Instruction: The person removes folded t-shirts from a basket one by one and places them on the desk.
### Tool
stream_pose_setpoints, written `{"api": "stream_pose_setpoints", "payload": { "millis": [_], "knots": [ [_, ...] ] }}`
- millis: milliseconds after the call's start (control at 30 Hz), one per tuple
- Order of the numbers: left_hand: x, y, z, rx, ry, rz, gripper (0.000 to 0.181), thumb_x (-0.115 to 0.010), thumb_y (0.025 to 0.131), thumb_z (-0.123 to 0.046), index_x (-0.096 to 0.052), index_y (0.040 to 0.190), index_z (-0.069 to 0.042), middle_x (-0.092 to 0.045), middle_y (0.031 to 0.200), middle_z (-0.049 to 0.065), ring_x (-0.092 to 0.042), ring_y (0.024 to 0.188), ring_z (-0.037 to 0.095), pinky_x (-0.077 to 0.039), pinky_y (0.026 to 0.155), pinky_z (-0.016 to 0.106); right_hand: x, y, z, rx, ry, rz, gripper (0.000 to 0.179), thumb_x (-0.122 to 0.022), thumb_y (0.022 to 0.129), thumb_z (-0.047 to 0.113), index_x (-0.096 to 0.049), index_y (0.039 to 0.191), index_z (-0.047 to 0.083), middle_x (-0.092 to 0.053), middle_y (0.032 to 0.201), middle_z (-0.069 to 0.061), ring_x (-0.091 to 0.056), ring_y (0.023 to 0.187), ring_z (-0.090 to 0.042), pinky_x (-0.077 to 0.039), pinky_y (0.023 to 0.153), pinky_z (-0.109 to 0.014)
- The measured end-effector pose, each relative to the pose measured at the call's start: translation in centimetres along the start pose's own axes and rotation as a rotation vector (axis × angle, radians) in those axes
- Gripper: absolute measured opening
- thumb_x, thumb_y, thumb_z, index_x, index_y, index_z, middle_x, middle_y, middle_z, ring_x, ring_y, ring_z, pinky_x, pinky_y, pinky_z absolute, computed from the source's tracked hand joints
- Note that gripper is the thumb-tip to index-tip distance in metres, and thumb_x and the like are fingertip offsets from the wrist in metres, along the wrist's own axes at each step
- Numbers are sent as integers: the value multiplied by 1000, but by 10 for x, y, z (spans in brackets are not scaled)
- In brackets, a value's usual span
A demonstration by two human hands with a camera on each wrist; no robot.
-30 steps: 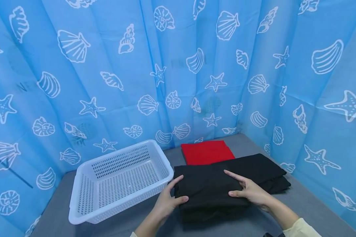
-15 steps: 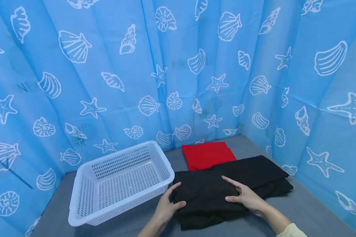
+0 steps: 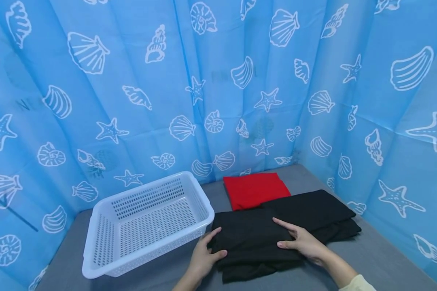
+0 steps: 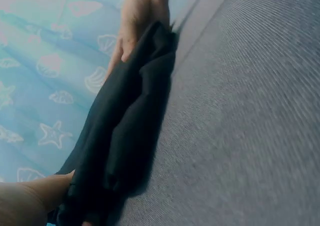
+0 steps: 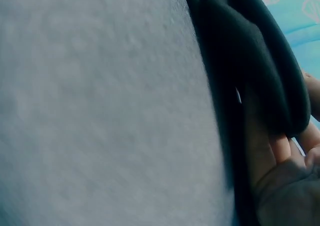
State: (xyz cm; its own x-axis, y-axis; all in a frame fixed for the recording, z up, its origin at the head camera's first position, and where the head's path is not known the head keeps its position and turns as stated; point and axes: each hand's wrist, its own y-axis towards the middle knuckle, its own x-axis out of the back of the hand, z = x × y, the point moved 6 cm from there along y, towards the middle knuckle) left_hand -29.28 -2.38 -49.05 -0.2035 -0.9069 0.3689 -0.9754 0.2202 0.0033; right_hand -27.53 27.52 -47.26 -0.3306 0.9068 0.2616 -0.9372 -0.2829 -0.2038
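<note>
In the head view a folded black garment (image 3: 251,238) lies on the grey surface in front of me, its layers showing along the near edge. My left hand (image 3: 203,256) grips its left end, thumb on top. My right hand (image 3: 303,244) holds the right side, with thumb and index finger over the top. Fingers of that right hand (image 5: 295,171) reach under the fold in the right wrist view. Both hands' undersides are hidden from above. Partly behind it lies another folded black garment (image 3: 317,208), and a folded red garment (image 3: 255,188) lies farther back.
Left of the garments stands a white perforated plastic basket (image 3: 156,226) with nothing visible inside. Its right side is close to my left hand. A blue curtain (image 3: 218,93) with white shell prints hangs behind and to the right of the grey surface (image 3: 160,275).
Both hands have shifted slightly toward me with the front black garment, which appears lower on the surface. More of the red garment shows behind it. Over the last half second little has moved.
</note>
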Motion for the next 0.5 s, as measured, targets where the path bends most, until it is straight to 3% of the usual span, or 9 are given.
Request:
{"api": "stream_pose_setpoints", "payload": {
  "millis": [200, 267, 367, 500],
  "knots": [
    [-1, 0, -1, -51, 170, -21, 68, -85, 74, -17, -59, 137, -20, -51, 133, 28, -53, 119, 43, -54, 86, 51, 4, -2, 1, -62, 15, 32, 78, -73, 89, 20, -31, 154, 11, -12, 158, -33, -12, 140, -60, -31, 104, -70],
    [0, -2, -4, -77, 204, -22, 68, -85, 74, -18, -58, 137, -19, -51, 132, 29, -54, 117, 43, -55, 83, 51, 6, -4, 2, -96, 30, 53, 76, -71, 91, 21, -30, 155, 11, -9, 157, -36, -9, 140, -61, -36, 101, -70],
    [4, -8, -11, -88, 248, -15, 66, -84, 76, -21, -57, 137, -16, -48, 132, 31, -59, 107, 39, -56, 78, 49, 12, -9, 6, -134, 15, 60, 71, -66, 95, 24, -30, 154, 7, -17, 153, -39, -29, 136, -56, -48, 94, -61],
    [13, -20, -26, -51, 273, 65, 66, -79, 83, -29, -52, 141, -13, -42, 137, 33, -62, 100, 36, -55, 79, 52, 30, -15, 22, -86, -126, -18, 66, -62, 97, 27, -35, 148, -4, -47, 138, -36, -65, 108, -34, -58, 80, -44]
  ]
}}
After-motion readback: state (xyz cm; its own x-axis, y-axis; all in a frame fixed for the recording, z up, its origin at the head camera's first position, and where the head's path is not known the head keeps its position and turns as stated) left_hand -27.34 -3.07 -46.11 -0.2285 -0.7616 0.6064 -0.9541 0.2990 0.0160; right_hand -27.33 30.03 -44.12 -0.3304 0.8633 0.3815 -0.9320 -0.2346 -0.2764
